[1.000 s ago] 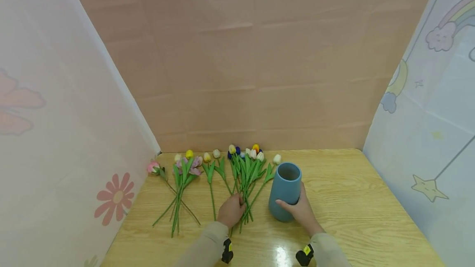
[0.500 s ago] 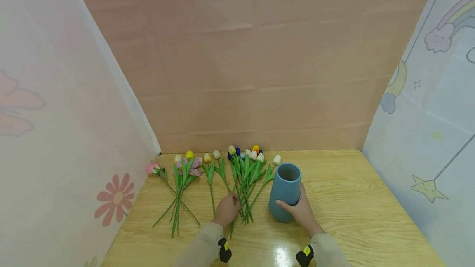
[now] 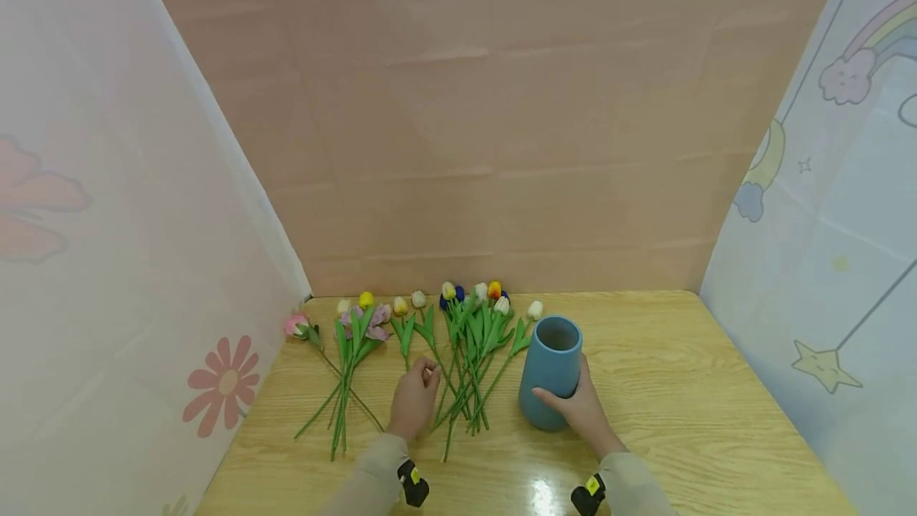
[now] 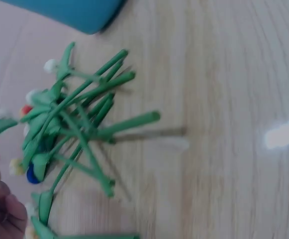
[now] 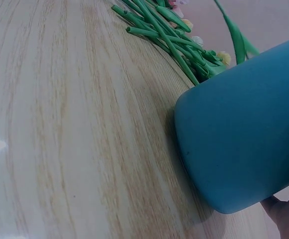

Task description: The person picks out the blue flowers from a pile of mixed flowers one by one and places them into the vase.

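My left hand (image 3: 415,398) has its fingers curled and pinches the green stem of a tulip. The tulip's whitish head (image 4: 2,116) shows above the fingers (image 4: 5,199) in the left wrist view. Most of the stem is hidden by the hand. Just right of this hand lies a bunch of tulips (image 3: 473,357), white, orange, yellow and blue, with crossed stems. My right hand (image 3: 583,408) grips the lower right side of a blue vase (image 3: 550,373), thumb across its front. The vase stands upright with its mouth up. Its smooth wall also fills the right of the right wrist view.
Left of the hand lies another bunch with yellow tulips and purple flowers (image 3: 372,329). A pink flower (image 3: 297,326) lies at the far left. Single yellow (image 3: 399,306) and white (image 3: 419,299) tulips lie between the bunches. Brown paper (image 3: 487,142) stands behind the wooden table (image 3: 680,388).
My left hand has moved left from the middle bunch. A white tulip there has shifted and the stems lie differently. My right hand and the vase have stayed in place.
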The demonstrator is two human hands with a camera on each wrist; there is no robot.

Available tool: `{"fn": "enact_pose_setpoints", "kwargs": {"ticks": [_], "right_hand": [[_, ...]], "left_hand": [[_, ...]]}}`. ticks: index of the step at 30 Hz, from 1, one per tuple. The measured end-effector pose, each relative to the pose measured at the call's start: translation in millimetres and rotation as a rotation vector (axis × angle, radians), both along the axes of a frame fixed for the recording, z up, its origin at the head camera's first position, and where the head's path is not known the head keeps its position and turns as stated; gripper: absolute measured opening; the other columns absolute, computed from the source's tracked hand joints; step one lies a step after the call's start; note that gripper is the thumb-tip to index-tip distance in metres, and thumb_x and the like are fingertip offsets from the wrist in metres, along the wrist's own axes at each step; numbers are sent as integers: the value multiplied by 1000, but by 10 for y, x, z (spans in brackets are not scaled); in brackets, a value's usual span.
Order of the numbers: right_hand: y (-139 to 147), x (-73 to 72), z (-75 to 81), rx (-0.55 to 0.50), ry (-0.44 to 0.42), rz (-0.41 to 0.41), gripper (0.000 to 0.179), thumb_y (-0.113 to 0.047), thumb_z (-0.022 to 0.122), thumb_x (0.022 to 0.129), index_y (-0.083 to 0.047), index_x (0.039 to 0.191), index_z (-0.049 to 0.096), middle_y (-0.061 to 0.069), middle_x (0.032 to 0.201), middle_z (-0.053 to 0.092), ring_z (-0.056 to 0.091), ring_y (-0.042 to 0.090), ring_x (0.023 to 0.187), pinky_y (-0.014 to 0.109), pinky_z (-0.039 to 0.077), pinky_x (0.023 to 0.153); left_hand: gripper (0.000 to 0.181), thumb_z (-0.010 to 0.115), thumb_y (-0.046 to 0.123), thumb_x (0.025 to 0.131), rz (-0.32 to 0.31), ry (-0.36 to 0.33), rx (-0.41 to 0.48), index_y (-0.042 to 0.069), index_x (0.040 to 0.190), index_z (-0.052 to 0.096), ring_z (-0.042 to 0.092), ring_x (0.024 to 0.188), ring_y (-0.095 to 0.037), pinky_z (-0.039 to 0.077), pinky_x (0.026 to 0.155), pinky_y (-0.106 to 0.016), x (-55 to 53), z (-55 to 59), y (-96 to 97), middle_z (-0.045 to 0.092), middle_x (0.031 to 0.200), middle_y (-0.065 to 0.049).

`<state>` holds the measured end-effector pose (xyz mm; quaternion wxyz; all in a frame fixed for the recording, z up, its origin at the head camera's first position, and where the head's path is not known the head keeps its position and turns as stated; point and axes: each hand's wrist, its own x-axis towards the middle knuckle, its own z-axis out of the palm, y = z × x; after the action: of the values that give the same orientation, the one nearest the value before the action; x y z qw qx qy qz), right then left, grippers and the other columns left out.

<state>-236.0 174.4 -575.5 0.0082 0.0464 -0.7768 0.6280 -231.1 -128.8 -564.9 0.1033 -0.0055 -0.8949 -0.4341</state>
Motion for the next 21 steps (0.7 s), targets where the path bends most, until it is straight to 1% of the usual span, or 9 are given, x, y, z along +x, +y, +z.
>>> {"fn": "enact_pose_setpoints", "kwargs": {"ticks": [3, 6, 8, 10, 12, 14, 17, 18, 21], "right_hand": [[1, -10, -21, 1, 7, 1, 102, -24, 80, 81, -28, 154, 8, 15, 150, 29, 33, 43, 136, 66, 33, 99], [3, -18, -47, 4, 15, 0, 101, -25, 80, 81, -28, 153, 9, 14, 149, 30, 34, 43, 135, 66, 34, 99], [4, -19, -62, 3, 22, 0, 102, -25, 80, 81, -28, 153, 9, 14, 149, 30, 34, 43, 135, 67, 34, 98], [6, -17, -72, 1, 20, -4, 102, -25, 80, 81, -29, 153, 8, 14, 149, 30, 34, 43, 135, 67, 34, 98], [8, -15, -75, -2, 18, -3, 103, -25, 80, 81, -29, 154, 7, 15, 149, 30, 34, 43, 135, 67, 33, 99], [10, -10, -74, -4, 15, -4, 104, -25, 80, 81, -29, 154, 7, 14, 150, 30, 34, 43, 135, 67, 33, 99], [11, -13, -74, 0, 19, -4, 103, -25, 80, 81, -29, 154, 7, 15, 149, 30, 34, 43, 135, 67, 33, 99], [11, -12, -75, -1, 21, -5, 102, -25, 80, 81, -29, 154, 8, 14, 149, 30, 34, 43, 135, 67, 33, 99], [8, -10, -72, -1, 30, -4, 102, -24, 80, 81, -28, 153, 9, 14, 149, 31, 35, 42, 134, 67, 33, 99]], "left_hand": [[21, 52, 28, 101, 62, 71, 34, 9, 102, 60, 35, 44, -6, 32, 42, -23, -2, 29, -129, 44, 62, 3], [19, 52, 26, 101, 136, 139, 81, 8, 102, 60, 35, 45, -7, 31, 42, -23, -40, 31, -285, 44, 63, 2], [19, 51, 26, 102, 183, 156, 110, 8, 104, 58, 36, 46, -9, 32, 43, -24, -69, 23, -400, 45, 65, 0], [22, 48, 28, 103, 215, 135, 149, 7, 104, 57, 38, 48, -11, 32, 43, -25, -84, 26, -522, 46, 68, -2], [24, 47, 28, 103, 257, 128, 154, 6, 104, 56, 40, 50, -13, 33, 45, -26, -78, 34, -618, 49, 70, -4], [24, 47, 27, 103, 289, 102, 146, 4, 103, 56, 42, 51, -13, 35, 45, -26, -48, 28, -696, 51, 70, -5], [21, 49, 21, 102, 330, 78, 70, 1, 103, 58, 42, 46, -12, 34, 42, -27, 5, -35, -776, 52, 65, -4], [21, 50, 19, 101, 331, 61, 48, 0, 104, 58, 42, 44, -12, 33, 40, -27, 22, -67, -800, 52, 63, -4], [20, 50, 17, 100, 314, -29, -34, -1, 104, 58, 42, 41, -13, 33, 39, -27, 55, -172, -860, 52, 58, -4]]}}
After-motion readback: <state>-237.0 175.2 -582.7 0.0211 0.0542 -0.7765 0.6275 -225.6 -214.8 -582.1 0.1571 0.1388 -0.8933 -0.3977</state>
